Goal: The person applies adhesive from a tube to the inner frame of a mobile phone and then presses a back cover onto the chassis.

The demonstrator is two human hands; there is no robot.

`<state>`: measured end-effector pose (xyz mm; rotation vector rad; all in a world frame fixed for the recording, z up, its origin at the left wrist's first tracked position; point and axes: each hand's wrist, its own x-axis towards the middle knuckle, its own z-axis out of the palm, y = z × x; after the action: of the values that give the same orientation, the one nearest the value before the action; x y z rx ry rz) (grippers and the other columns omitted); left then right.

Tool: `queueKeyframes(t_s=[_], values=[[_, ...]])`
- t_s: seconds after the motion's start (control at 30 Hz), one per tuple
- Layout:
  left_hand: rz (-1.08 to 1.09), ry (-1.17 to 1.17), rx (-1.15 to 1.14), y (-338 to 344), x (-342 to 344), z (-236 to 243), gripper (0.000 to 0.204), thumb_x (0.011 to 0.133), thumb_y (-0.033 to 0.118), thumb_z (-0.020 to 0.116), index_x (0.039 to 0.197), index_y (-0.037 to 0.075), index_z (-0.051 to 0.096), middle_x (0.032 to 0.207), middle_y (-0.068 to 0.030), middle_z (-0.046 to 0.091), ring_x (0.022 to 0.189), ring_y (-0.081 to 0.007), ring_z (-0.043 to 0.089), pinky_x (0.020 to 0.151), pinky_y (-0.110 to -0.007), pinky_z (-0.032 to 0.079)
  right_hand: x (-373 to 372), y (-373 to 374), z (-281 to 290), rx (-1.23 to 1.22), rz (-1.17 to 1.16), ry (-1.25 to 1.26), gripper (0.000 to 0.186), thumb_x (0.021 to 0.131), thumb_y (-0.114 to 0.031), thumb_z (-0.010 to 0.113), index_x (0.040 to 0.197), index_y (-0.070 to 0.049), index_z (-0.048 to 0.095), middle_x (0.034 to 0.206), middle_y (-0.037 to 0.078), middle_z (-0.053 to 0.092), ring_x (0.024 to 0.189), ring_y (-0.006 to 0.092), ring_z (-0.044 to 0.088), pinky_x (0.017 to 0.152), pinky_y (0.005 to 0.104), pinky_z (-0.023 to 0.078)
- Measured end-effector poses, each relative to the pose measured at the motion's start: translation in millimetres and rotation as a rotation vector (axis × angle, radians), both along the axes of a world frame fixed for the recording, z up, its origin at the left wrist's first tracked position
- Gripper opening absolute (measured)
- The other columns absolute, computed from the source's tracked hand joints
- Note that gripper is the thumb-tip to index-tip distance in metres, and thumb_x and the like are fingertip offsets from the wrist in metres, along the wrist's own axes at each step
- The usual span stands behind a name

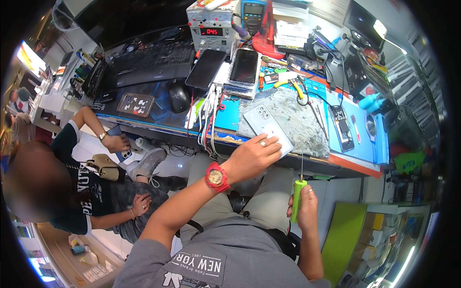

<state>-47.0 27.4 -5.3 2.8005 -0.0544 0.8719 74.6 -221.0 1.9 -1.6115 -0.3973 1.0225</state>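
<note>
A silver-white smartphone (261, 120) lies back up on a grey, stained work mat (307, 120), its camera lenses at the far left corner. Over its near end my left hand (257, 153) is closed, fingers together across the back; the thumb is hidden. In my right hand (307, 206), below the table's front edge, is a screwdriver (297, 199) with a lime-green handle. Its thin metal shaft points away from me, its tip near the mat's front edge, to the right of the smartphone. I cannot tell whether the tip touches anything.
Dark phones (245, 66), cables (210, 108) and a mouse (179, 96) lie left of the mat. An opened phone (342, 127), tweezers (318, 114) and yellow-handled pliers (298, 90) are to the right. A power supply (211, 31) stands behind. Another person (91, 192) sits at left, holding a phone.
</note>
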Motion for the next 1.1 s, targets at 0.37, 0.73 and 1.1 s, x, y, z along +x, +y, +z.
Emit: queueKeyframes(t_s=[0.37,0.73,1.1], values=[[0.164,0.058,-0.170,-2,-4,14,0.043,0.076,0.007,0.067,0.118,-0.003,0.066,0.131,-0.0222,0.065,0.129,-0.0408,0.060,0.111,-0.049,0.047,28,64,32,-0.162,0.302,-0.024,0.043,0.111,-0.046,0.049,0.104,-0.004,0.056,0.073,0.007,0.061,0.050,0.0143,0.061,0.044,0.0300,0.048],[0.182,0.055,-0.209,2,7,14,0.026,0.090,0.018,0.070,0.107,-0.001,0.068,0.113,-0.0181,0.068,0.112,-0.0380,0.068,0.089,-0.045,0.057,61,102,60,-0.411,0.504,-0.330,0.049,0.111,-0.047,0.048,0.103,0.001,0.055,0.071,0.008,0.057,0.047,0.0178,0.060,0.040,0.0330,0.047],[0.260,0.035,-0.202,0,14,10,0.012,0.080,0.008,0.069,0.089,0.002,0.064,0.092,-0.0141,0.061,0.090,-0.0315,0.067,0.076,-0.040,0.057,57,108,60,-0.379,0.450,-0.294,0.046,0.111,-0.045,0.048,0.101,-0.001,0.054,0.070,0.010,0.057,0.046,0.0208,0.059,0.039,0.0348,0.045]])
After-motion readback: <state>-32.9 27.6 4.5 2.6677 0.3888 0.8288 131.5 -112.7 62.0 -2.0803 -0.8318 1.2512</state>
